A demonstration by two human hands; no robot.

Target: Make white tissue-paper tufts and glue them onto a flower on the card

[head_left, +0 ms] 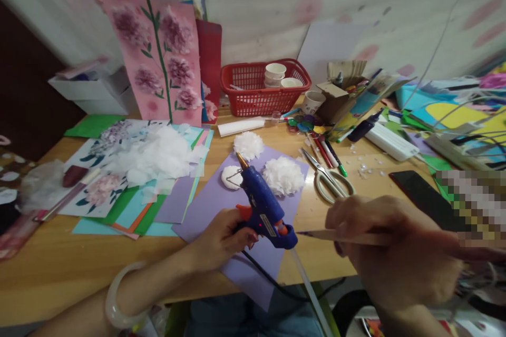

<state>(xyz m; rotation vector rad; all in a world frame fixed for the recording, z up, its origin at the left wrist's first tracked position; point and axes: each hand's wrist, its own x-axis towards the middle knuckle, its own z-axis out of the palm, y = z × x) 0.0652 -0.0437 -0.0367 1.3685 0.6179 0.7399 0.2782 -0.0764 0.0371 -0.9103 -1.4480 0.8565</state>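
My left hand (pixel 221 239) is closed around a blue glue gun (pixel 261 195) with an orange trigger, its metal nozzle pointing up and away from me. A long translucent glue stick (pixel 308 281) runs out of its back end. In my right hand (pixel 399 253), a pale wooden stick (pixel 316 234) with a dark tip points at the rear of the gun. I cannot tell whether the tip touches it. Beyond the gun, two white paper flowers (pixel 283 175) and a small white round piece (pixel 231 177) lie on and about a purple sheet (pixel 205 205).
Scissors (pixel 330 176) and several markers (pixel 335 158) lie right of the sheet, with a black phone (pixel 422 195) farther right. White petals (pixel 158 152) are heaped on coloured papers at left. A red basket (pixel 261 100) stands behind. The gun's black cord (pixel 272 280) crosses the sheet.
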